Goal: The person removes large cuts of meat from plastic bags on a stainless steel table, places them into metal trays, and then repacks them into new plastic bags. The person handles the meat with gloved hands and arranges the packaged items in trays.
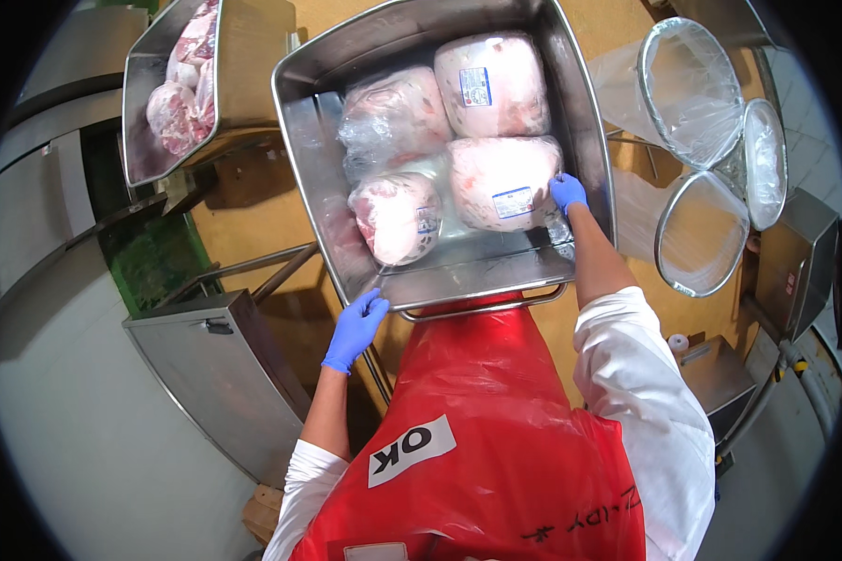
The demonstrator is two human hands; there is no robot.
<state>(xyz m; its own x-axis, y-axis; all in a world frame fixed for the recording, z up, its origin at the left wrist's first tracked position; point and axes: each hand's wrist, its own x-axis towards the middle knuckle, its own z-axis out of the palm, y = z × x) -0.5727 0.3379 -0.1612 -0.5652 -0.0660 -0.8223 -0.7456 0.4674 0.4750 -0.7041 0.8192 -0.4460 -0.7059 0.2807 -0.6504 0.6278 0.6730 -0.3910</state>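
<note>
A deep steel tub (477, 266) stands in front of me with several large plastic-wrapped meat packs inside. My left hand (355, 329), in a blue glove, is at the tub's near left corner, fingers pinched together. A thin strand of clear plastic runs from there to the near left meat pack (398, 220). At the right side of the near right meat pack (500, 178), my gloved right hand (568, 192) has its fingers closed on the clear bag at its edge. Behind lie a far right pack (515, 89) and a loosely wrapped far left pack (402, 112).
Another steel tub (210, 84) with raw meat stands at the far left. To the right are several metal hoops, including one (702, 234), holding clear bags. A steel cabinet (225, 365) is at my left. The tub's handle bar (486, 307) crosses before my red apron.
</note>
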